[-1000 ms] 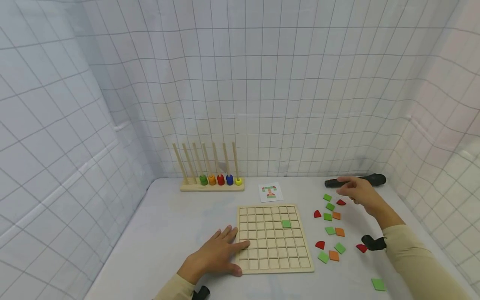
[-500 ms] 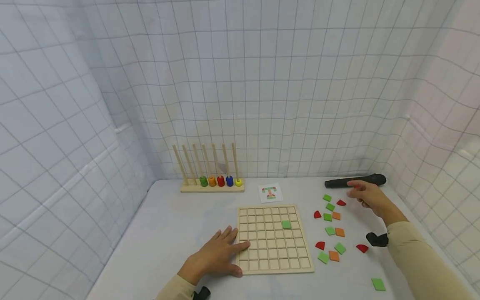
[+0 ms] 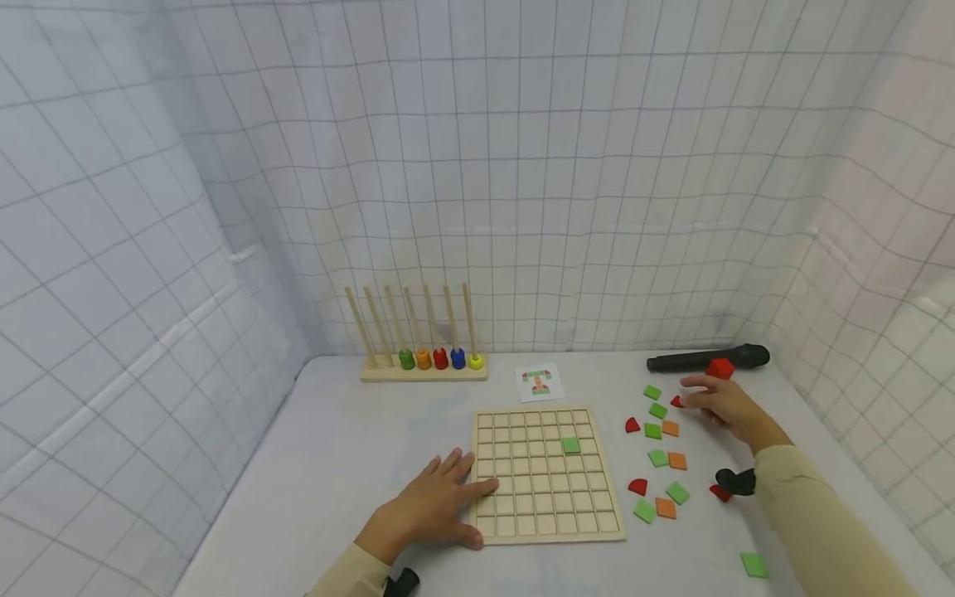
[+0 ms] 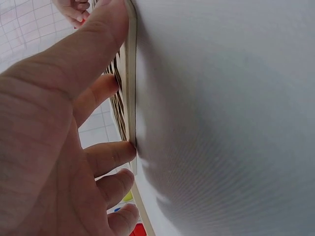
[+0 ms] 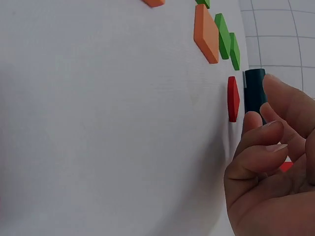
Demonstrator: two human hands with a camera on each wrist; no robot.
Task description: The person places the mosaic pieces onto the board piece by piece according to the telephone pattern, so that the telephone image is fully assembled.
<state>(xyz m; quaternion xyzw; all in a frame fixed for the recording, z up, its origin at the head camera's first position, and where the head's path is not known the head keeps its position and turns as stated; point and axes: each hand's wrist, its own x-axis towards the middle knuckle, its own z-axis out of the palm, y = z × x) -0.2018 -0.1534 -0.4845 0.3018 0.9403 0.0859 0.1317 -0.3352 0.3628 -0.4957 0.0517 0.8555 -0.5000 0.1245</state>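
My left hand (image 3: 433, 502) rests with spread fingers on the left edge of a wooden grid board (image 3: 548, 535); in the left wrist view the thumb and fingertips lie along the board's rim (image 4: 130, 98). A single green square tile (image 3: 570, 446) sits in one cell of the board. My right hand (image 3: 731, 406) is low over the table at the right, its fingers bent and holding nothing. Right at its fingertips is a red quarter-round tile (image 5: 233, 98), apart from the fingers in the right wrist view. Just behind this hand stands a red block (image 3: 719, 369).
A black microphone (image 3: 679, 362) lies at the back right. Green, orange (image 3: 676, 461) and red tiles are scattered right of the board. Behind it are a pattern card (image 3: 539, 383) and a peg stand (image 3: 425, 375) with coloured beads. Gridded white cloth walls surround the table.
My right hand has moved from over the microphone toward me, down to the red quarter-round tile. The red block, earlier hidden by the hand, now shows. My left hand stays put.
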